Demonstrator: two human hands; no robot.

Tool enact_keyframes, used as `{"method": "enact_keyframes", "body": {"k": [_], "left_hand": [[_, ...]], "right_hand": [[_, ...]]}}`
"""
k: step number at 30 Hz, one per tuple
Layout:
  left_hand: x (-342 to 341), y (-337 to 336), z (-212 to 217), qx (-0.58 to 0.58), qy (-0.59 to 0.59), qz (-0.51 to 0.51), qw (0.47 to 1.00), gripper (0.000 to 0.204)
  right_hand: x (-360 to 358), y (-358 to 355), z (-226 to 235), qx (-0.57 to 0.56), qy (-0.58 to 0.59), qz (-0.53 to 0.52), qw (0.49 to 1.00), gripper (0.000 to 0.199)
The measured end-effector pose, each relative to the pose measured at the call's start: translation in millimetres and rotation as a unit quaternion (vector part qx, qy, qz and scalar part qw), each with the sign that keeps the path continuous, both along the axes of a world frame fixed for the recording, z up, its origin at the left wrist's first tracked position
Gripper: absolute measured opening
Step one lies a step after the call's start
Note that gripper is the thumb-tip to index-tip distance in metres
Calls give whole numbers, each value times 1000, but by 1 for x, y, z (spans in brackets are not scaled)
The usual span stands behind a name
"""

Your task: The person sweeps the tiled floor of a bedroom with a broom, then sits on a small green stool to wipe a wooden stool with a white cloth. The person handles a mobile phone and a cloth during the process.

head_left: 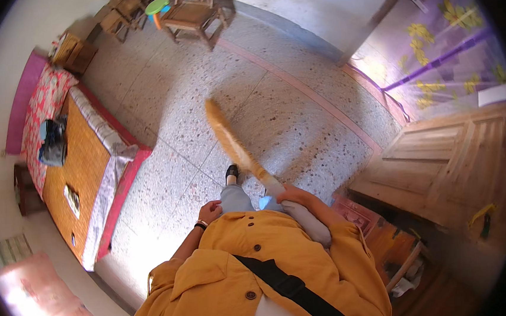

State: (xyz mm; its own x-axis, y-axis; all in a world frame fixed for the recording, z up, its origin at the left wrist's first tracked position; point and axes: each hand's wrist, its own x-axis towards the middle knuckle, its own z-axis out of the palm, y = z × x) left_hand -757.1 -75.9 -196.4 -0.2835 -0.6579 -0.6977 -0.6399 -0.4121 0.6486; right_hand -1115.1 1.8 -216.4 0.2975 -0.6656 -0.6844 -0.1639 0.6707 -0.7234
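My right hand (300, 194), at my right hip, is closed around the pale handle of a long, curved tan duster (231, 141). The duster stretches forward and to the left above the floor, its head slightly smeared by motion. A thick pale grey part (308, 222) runs back from my right hand along my side. Beside that hand shows a small light blue patch (265, 202), which I cannot make out. My left hand (211, 210) hangs at my left side, its fingers loosely bent and slightly apart, with nothing visible in it. A dark band is on the left wrist.
On the left stands a bed (83, 147) with a woven mat and dark folded cloth (53, 147). Wooden chairs (193, 15) and a green stool (156, 6) are at the far wall. A wooden door (437, 161) and purple flowered curtain (434, 48) are on the right. Speckled stone floor (177, 98) lies ahead.
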Motion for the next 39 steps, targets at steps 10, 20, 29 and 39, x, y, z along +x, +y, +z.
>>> {"method": "enact_keyframes", "body": {"k": [10, 20, 29, 39], "left_hand": [[14, 74, -10, 13, 36, 115, 993, 35], [48, 173, -32, 42, 2, 143, 989, 33], [90, 207, -25, -28, -5, 190, 981, 32], [139, 210, -4, -23, -29, 188, 982, 34]], "right_hand": [[-149, 97, -27, 96, 177, -181, 963, 53], [-59, 52, 63, 108, 57, -143, 982, 49], [109, 39, 18, -13, 25, 207, 978, 64], [115, 44, 20, -15, 63, 271, 960, 68]]}}
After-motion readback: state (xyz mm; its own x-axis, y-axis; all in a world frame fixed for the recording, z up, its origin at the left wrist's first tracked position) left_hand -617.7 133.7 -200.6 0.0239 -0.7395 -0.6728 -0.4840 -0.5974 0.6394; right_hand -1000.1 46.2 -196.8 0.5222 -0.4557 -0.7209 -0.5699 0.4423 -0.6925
